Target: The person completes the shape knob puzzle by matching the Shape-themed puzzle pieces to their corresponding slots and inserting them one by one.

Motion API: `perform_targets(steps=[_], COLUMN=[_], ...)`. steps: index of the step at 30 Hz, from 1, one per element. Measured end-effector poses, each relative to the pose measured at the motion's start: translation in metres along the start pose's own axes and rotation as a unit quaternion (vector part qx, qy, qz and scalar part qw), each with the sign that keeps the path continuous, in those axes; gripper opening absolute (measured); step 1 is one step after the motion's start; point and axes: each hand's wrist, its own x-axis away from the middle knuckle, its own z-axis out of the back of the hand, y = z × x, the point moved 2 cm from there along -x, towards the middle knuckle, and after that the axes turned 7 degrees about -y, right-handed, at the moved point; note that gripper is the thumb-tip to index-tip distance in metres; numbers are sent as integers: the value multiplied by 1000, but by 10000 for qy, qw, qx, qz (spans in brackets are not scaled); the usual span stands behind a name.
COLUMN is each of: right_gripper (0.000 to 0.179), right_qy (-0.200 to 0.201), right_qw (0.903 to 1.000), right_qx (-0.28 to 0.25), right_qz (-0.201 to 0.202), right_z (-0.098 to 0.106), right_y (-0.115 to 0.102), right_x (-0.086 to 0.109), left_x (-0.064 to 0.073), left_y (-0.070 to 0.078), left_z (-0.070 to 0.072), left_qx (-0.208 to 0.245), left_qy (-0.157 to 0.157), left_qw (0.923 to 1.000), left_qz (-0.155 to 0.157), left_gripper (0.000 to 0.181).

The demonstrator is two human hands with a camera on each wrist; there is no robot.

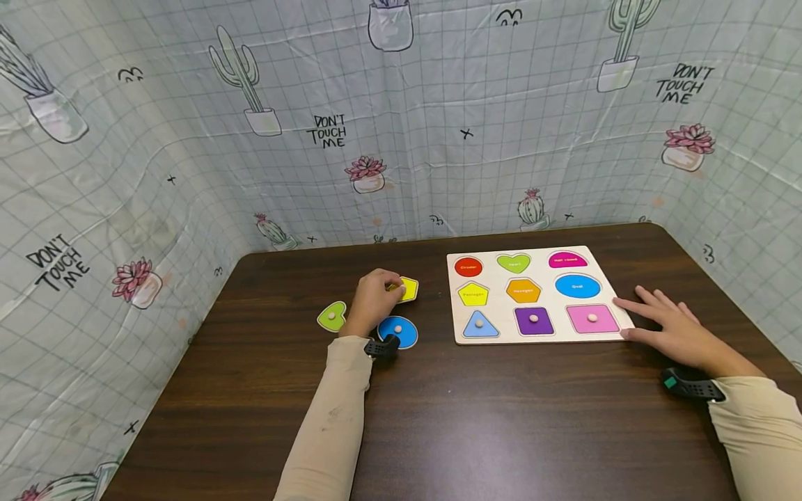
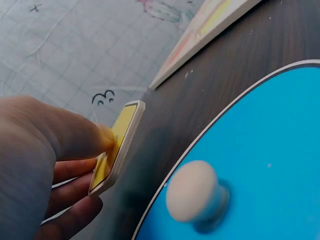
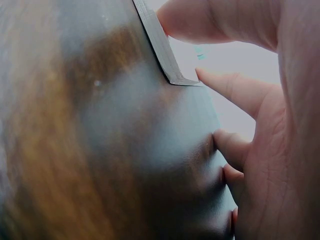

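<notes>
My left hand (image 1: 376,298) pinches a yellow puzzle piece (image 1: 411,289) between thumb and fingers. In the left wrist view the yellow piece (image 2: 114,155) is tilted up on edge, its outline partly covered by the thumb. Under that wrist lies a blue oval piece (image 1: 406,339) with a round knob, and left of it a green heart piece (image 1: 324,317). The wooden shape board (image 1: 506,337) lies to the right. My right hand (image 1: 679,335), fingers spread, touches the board's right edge; in the right wrist view thumb and forefinger meet the board's corner (image 3: 175,75).
On the board's near row sit a blue triangle (image 1: 480,332), a purple square (image 1: 544,328) and a pink rectangle (image 1: 606,324), each with a knob. Several labelled coloured shapes fill the upper rows. Behind the brown table (image 1: 476,417) hangs a cactus-printed cloth (image 1: 432,104).
</notes>
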Motion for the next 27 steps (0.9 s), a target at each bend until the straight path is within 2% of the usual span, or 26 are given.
perform_targets(steps=[8,16,21,27], right_gripper=[72,71,72,72], right_qy=[-33,-35,-80,-123], right_qw=[10000,10000,9999,9999], right_qx=[39,32,67,98], right_qz=[-65,-53,-39,-22], right_z=[0,0,-2,-4], right_y=[2,3,3,2], right_x=[-2,-1,-1,-2], left_x=[-5,-9,-12,-14], left_y=[6,22,25,28], left_z=[-3,-12,-17,-20], left_qx=[124,394,436,492], left_qy=[47,102,130,86], left_qw=[9999,9990,9988,9981], left_qz=[-58,-202,-199,-351], left_gripper=[15,13,13,11])
